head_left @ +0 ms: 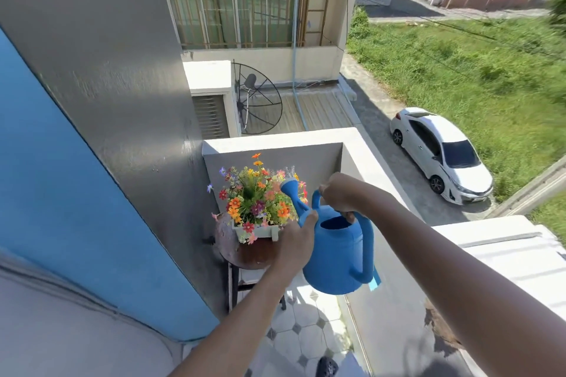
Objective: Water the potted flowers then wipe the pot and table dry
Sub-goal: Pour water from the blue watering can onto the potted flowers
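A blue plastic watering can (337,257) hangs in the air right of the flowers, its spout head (290,186) raised over them. My right hand (340,193) grips the can's top handle. My left hand (295,242) holds the can's side at the base of the spout. Colourful flowers (257,196) fill a small white pot (260,231). The pot stands on a round dark brown table (245,255) in the balcony corner. Any water flow is too faint to make out.
A grey wall (122,101) and a blue wall (61,208) close the left side. The white balcony parapet (361,156) runs behind and right of the table. Patterned floor tiles (306,330) lie below. A white car (441,153) is parked on the street beneath.
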Motion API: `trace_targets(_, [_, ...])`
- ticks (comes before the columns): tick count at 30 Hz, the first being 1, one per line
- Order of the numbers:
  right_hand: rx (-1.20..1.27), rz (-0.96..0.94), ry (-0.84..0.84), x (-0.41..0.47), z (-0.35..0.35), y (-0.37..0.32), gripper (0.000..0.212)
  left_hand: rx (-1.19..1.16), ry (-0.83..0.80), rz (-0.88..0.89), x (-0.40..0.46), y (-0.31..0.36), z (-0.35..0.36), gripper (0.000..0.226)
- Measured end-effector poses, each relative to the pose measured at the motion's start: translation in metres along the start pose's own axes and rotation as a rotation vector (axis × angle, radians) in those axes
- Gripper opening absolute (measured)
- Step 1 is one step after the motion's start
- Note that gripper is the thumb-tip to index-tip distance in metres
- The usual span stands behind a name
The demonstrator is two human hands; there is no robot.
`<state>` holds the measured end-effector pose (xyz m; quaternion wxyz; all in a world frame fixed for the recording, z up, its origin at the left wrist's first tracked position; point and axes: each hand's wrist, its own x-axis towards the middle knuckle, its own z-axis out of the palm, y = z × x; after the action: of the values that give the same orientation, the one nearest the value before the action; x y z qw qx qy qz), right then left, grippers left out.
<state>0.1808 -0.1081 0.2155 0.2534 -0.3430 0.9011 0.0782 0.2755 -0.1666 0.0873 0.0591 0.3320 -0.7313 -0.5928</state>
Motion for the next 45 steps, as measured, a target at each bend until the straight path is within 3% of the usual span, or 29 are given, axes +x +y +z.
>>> trace_targets(2, [0.055,0.011,0.034,0.009,0.002,0.008,0.010,0.010,-0.008,-0.007,0.002,-0.002,0.005,0.050])
trace_targets(4, [-0.071,-0.051,0.080,0.008,0.000,0.012,0.016,0.016,-0.014,-0.028,0.003,-0.003,0.007,0.056])
trace_targets(7, [-0.211,-0.097,-0.006,0.011,0.001,0.006,0.022,0.023,-0.024,-0.040,0.004,-0.006,0.008,0.064])
trace_targets(9, [-0.256,-0.082,-0.083,0.010,0.001,0.001,0.032,0.012,-0.032,-0.028,0.002,-0.007,0.004,0.059])
trace_targets(16, [-0.262,-0.042,0.034,0.023,-0.002,-0.023,0.046,0.005,0.045,-0.010,0.004,-0.009,-0.021,0.050])
trace_targets(19, [-0.184,-0.002,0.047,0.026,-0.006,-0.035,0.043,0.007,0.070,-0.004,0.005,-0.010,-0.034,0.054])
trace_targets(22, [-0.357,-0.109,0.030,0.027,-0.009,-0.044,0.042,-0.014,0.094,-0.012,0.007,-0.009,-0.044,0.067])
trace_targets(27, [-0.316,-0.156,0.028,0.041,-0.009,-0.051,0.032,-0.026,0.118,-0.013,0.009,-0.007,-0.056,0.079])
trace_targets(29, [-0.469,-0.245,0.089,0.043,-0.011,-0.054,0.031,-0.025,0.129,-0.002,0.010,-0.006,-0.060,0.079])
trace_targets(31, [-0.453,-0.255,0.075,0.043,-0.017,-0.059,0.034,-0.025,0.136,0.004,0.010,-0.005,-0.063,0.078])
trace_targets(33, [-0.232,-0.114,0.092,0.036,-0.017,-0.065,0.050,-0.024,0.138,0.008,0.010,-0.006,-0.066,0.079])
trace_targets(35, [-0.192,-0.074,0.105,0.033,-0.019,-0.068,0.060,-0.020,0.144,0.010,0.011,-0.006,-0.069,0.074])
trace_targets(41, [-0.090,-0.018,0.057,0.046,-0.019,-0.077,0.051,-0.006,0.130,0.014,0.010,-0.012,-0.077,0.070])
trace_targets(45, [-0.015,0.038,0.018,0.041,-0.017,-0.086,0.058,-0.011,0.118,-0.004,0.005,-0.019,-0.081,0.071])
